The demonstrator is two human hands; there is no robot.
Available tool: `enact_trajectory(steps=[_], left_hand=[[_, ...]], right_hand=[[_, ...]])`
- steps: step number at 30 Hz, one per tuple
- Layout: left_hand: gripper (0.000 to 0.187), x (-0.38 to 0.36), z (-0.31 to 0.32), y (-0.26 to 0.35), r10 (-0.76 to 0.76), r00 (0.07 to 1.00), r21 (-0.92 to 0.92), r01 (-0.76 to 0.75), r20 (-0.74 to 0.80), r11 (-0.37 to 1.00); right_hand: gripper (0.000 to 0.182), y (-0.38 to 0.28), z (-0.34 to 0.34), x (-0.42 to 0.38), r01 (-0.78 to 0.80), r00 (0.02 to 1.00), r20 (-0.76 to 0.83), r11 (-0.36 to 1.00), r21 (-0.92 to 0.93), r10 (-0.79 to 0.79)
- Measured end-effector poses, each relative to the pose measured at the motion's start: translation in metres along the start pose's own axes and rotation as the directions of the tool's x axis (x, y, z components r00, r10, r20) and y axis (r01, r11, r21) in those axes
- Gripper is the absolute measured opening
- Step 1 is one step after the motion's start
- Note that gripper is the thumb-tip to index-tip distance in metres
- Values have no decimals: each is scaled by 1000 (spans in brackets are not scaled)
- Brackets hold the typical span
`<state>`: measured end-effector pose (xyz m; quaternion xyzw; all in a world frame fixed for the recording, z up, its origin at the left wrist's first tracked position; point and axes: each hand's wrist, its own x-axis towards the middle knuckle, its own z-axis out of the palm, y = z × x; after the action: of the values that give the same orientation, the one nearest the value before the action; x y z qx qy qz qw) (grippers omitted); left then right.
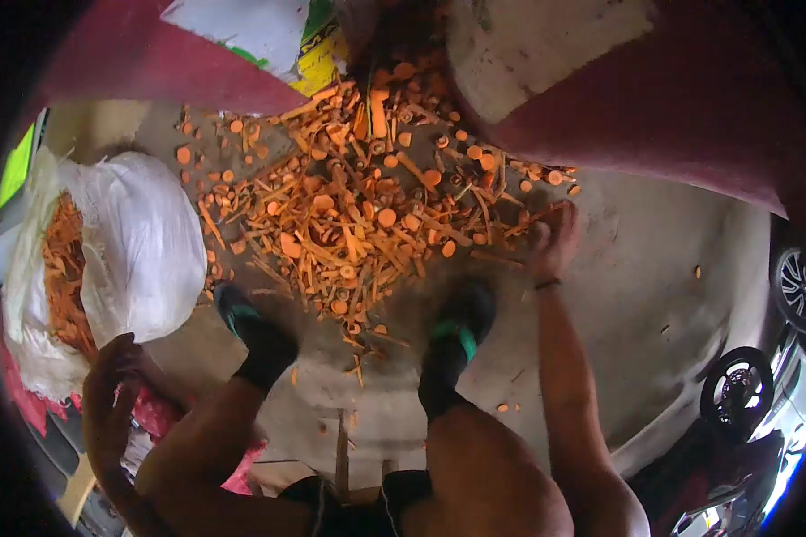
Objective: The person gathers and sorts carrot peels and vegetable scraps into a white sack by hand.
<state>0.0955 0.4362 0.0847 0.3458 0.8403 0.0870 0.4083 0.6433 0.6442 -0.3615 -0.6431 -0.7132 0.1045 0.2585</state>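
A wide pile of orange cut pieces (349, 224), rounds and thin strips like chopped carrot or root, lies on the floor before my feet. My right hand (555, 240) is low at the pile's right edge, beside some strips; its fingers are blurred. A dark band circles that wrist. To the left, my left hand (116, 385) hangs in front of a white woven sack (148, 242), its fingers loosely bent and apart, holding nothing. The sack's mouth is turned partly open and shows orange-brown shavings (65, 273) inside.
My shoes (464, 313) stand at the pile's near edge. Dark red sheeting (654, 116) with pale patches rises behind the pile, and a printed white and yellow bag (318, 54) at top. Toy-like wheels (737, 391) stand at far right. Red netting (157, 412) lies at left.
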Motion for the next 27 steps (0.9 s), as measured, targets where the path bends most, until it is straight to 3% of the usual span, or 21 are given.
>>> enact_trajectory(steps=[3,5,7,9,10,11,13,15,18,19,21,23,25,27], left_hand=[[46,9,5,17,119,993,99,-120,19,988],[44,11,7,30,52,997,63,-55,52,997],[44,10,7,34,48,994,-85,-39,101,996],[45,11,7,34,48,997,-95,-43,57,995],[46,10,7,32,41,999,-107,-38,29,994],[49,11,0,21,36,999,-20,-36,37,999],[50,7,-3,2,29,1000,-71,-29,-2,997],[50,6,-2,-4,11,1000,-112,-10,3,994],[49,1,-9,-1,-20,999,-121,25,41,992],[49,2,-11,-1,-17,999,-100,22,48,995],[48,4,-10,-20,26,999,-115,-24,21,993],[45,5,-14,-19,12,998,-87,-7,61,996],[43,5,-16,-8,-7,994,-82,16,109,997],[42,4,-12,15,-27,985,-108,45,168,993]], right_hand=[[67,-88,17,3,115,982,132,983,143,-134],[70,-138,24,-10,144,950,232,951,275,-211],[70,-147,21,-14,206,905,285,910,360,-318],[67,-130,12,-16,290,857,298,872,394,-420],[62,-98,34,-18,-149,979,205,667,730,-6],[56,-67,27,5,-103,994,86,812,575,65],[45,-6,13,53,-176,966,-159,970,169,203],[43,63,30,88,-41,968,-248,998,-46,28],[45,46,37,104,-40,995,86,998,-38,43],[49,38,48,97,-190,973,119,980,-66,196],[54,6,75,73,-9,980,-197,1000,-20,5],[55,-51,76,52,-114,982,-143,992,47,120],[55,-104,69,35,-39,994,-90,981,192,57],[56,-130,63,24,123,983,96,955,269,-154]])
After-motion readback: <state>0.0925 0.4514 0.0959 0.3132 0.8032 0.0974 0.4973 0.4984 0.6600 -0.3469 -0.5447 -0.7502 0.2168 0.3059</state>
